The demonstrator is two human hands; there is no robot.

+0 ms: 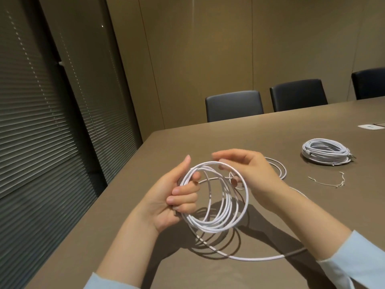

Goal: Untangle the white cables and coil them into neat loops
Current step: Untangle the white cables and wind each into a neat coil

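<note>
The half-wound white cable coil (214, 197) is being gripped above the bench (208, 142) by the curled left hand (177, 197), while a new turn is being pinched by the right hand (248, 170). If that grip is being eased, the loops are likely being spilled and re-tangled with the loose tail (250, 257).

left hand (173, 197): bare, no rings | right hand (248, 172): bare | pale blue fabric sleeves (354, 261): loose cuffs, forearms uncovered
</note>
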